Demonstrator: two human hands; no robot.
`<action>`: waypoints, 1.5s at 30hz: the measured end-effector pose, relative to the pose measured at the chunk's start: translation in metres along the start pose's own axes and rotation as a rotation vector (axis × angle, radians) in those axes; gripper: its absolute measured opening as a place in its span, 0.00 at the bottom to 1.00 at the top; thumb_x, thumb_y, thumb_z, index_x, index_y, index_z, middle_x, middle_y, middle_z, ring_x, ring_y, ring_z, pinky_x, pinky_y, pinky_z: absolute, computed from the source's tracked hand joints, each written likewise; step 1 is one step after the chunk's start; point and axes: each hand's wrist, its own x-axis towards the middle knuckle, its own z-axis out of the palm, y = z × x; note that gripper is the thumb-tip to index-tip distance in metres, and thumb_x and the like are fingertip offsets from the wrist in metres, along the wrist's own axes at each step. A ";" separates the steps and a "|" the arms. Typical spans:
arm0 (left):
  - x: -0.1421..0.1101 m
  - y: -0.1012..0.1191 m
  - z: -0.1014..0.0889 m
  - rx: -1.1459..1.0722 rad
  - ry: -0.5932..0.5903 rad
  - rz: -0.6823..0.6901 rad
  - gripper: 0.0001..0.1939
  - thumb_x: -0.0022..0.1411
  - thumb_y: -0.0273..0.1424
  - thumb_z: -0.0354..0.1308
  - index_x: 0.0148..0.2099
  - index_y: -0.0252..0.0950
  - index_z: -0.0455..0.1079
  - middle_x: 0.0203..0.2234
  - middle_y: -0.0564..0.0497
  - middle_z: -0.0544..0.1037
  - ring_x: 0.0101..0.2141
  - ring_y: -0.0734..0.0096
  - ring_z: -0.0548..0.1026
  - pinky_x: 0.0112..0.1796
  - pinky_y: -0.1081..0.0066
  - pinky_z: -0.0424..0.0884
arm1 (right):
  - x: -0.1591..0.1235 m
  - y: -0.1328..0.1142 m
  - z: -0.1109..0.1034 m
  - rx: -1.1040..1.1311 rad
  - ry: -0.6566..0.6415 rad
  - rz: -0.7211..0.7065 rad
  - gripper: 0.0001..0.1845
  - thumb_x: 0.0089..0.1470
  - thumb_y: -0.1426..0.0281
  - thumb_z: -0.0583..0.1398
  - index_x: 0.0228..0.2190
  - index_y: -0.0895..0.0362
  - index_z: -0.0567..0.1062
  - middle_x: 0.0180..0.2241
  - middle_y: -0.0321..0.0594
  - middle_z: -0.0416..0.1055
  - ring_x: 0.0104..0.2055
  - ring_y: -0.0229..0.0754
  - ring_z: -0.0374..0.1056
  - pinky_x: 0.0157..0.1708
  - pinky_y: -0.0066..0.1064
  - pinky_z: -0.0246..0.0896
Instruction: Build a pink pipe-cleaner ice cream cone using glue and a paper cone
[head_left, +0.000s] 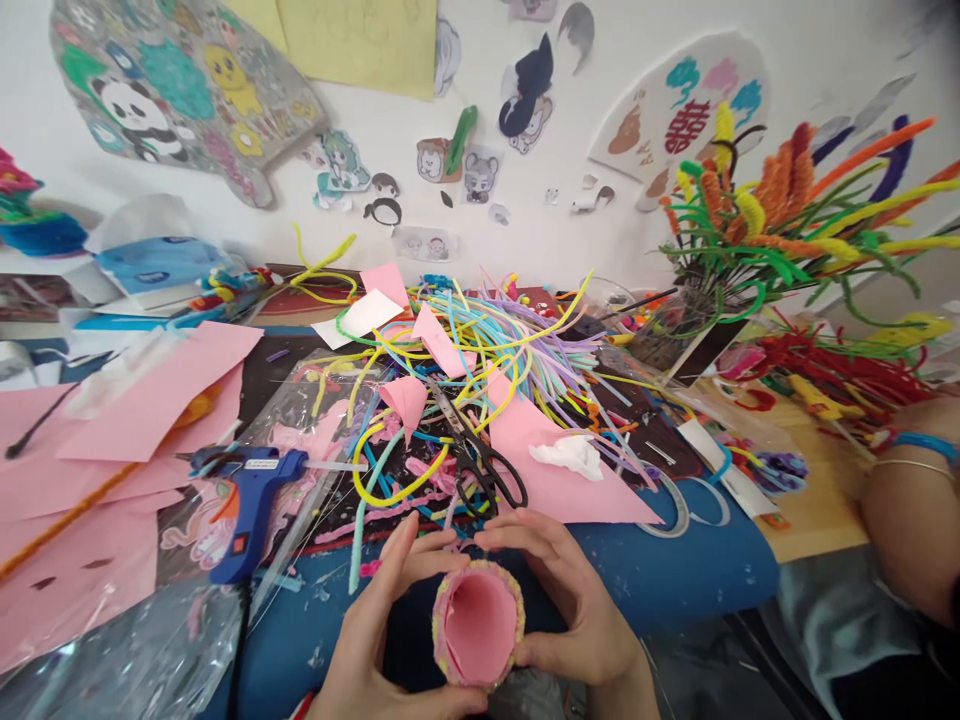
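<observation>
Between my two hands is a pink paper cone (484, 625), its round mouth turned up toward me and its rim edged with fuzzy yellow and pink. My left hand (390, 630) grips it from the left, the thumb at the lower rim. From the right, my right hand (577, 610) holds it with the thumb against the rim and the fingers curved behind. The cone's outer side is mostly hidden. Just beyond the fingers lie black-handled scissors (484, 465) and a large pink paper sheet (540, 440) with a crumpled white tissue (566, 455) on it.
A blue glue gun (259, 500) with a cord lies at left, near pink sheets (150, 400). Pipe cleaners (517, 340) heap mid-table. A bundle of colourful fuzzy stems (787, 220) stands in a container at right. Another person's arm (911, 500) is at the right edge.
</observation>
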 end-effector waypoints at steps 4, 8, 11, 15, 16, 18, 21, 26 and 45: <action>0.001 0.000 0.001 0.003 -0.007 -0.005 0.55 0.53 0.44 0.71 0.73 0.46 0.43 0.49 0.48 0.81 0.58 0.54 0.72 0.59 0.59 0.64 | 0.006 -0.003 0.004 0.092 0.099 -0.073 0.39 0.52 0.56 0.69 0.61 0.43 0.62 0.47 0.42 0.77 0.54 0.47 0.71 0.57 0.44 0.64; -0.001 0.000 0.001 0.018 -0.005 0.006 0.55 0.53 0.44 0.71 0.73 0.46 0.42 0.48 0.46 0.81 0.57 0.49 0.72 0.58 0.53 0.63 | 0.010 -0.013 0.000 0.156 0.391 -0.021 0.16 0.52 0.67 0.70 0.43 0.46 0.77 0.26 0.33 0.75 0.31 0.39 0.72 0.34 0.30 0.71; -0.003 -0.001 0.001 0.033 0.005 0.013 0.55 0.53 0.45 0.71 0.73 0.45 0.43 0.48 0.45 0.80 0.57 0.48 0.73 0.59 0.51 0.61 | 0.006 -0.024 -0.010 0.083 0.570 -0.002 0.09 0.48 0.69 0.73 0.31 0.50 0.79 0.23 0.32 0.75 0.25 0.36 0.71 0.25 0.25 0.67; -0.005 -0.004 0.000 0.074 -0.023 0.024 0.55 0.54 0.44 0.70 0.73 0.43 0.42 0.48 0.42 0.80 0.58 0.45 0.71 0.61 0.45 0.56 | 0.004 -0.041 -0.018 -0.193 0.678 0.020 0.07 0.47 0.72 0.73 0.27 0.51 0.81 0.24 0.35 0.77 0.27 0.39 0.73 0.26 0.27 0.69; -0.005 -0.005 0.000 0.084 -0.032 0.033 0.55 0.54 0.44 0.70 0.73 0.43 0.41 0.48 0.42 0.80 0.58 0.44 0.71 0.62 0.44 0.55 | 0.006 -0.045 -0.017 -0.255 0.644 0.026 0.07 0.46 0.73 0.73 0.27 0.51 0.81 0.24 0.35 0.77 0.27 0.39 0.73 0.26 0.27 0.69; -0.004 -0.005 -0.001 0.104 -0.042 0.057 0.56 0.54 0.44 0.70 0.73 0.43 0.41 0.48 0.42 0.80 0.58 0.44 0.72 0.62 0.42 0.52 | 0.014 -0.051 -0.013 -0.349 0.494 0.032 0.06 0.48 0.74 0.72 0.27 0.50 0.83 0.24 0.35 0.78 0.27 0.39 0.74 0.27 0.26 0.70; -0.004 -0.004 -0.001 0.137 -0.049 0.074 0.55 0.54 0.45 0.70 0.74 0.43 0.40 0.47 0.43 0.81 0.57 0.46 0.73 0.63 0.42 0.50 | 0.028 -0.055 -0.007 -0.437 0.235 0.068 0.07 0.54 0.73 0.68 0.32 0.48 0.85 0.29 0.34 0.82 0.29 0.38 0.77 0.32 0.25 0.73; -0.005 -0.003 -0.001 0.162 -0.063 0.087 0.55 0.54 0.47 0.69 0.73 0.43 0.40 0.48 0.42 0.81 0.56 0.46 0.73 0.63 0.40 0.50 | 0.042 -0.058 -0.007 -0.486 -0.029 0.092 0.10 0.62 0.67 0.62 0.41 0.49 0.84 0.32 0.37 0.83 0.32 0.40 0.78 0.33 0.29 0.74; -0.005 -0.003 -0.001 0.102 -0.068 0.058 0.53 0.57 0.44 0.68 0.73 0.42 0.39 0.48 0.41 0.80 0.57 0.45 0.72 0.63 0.39 0.46 | 0.040 -0.064 -0.040 -0.522 0.396 0.232 0.16 0.70 0.62 0.48 0.32 0.53 0.66 0.26 0.33 0.64 0.27 0.36 0.62 0.26 0.26 0.59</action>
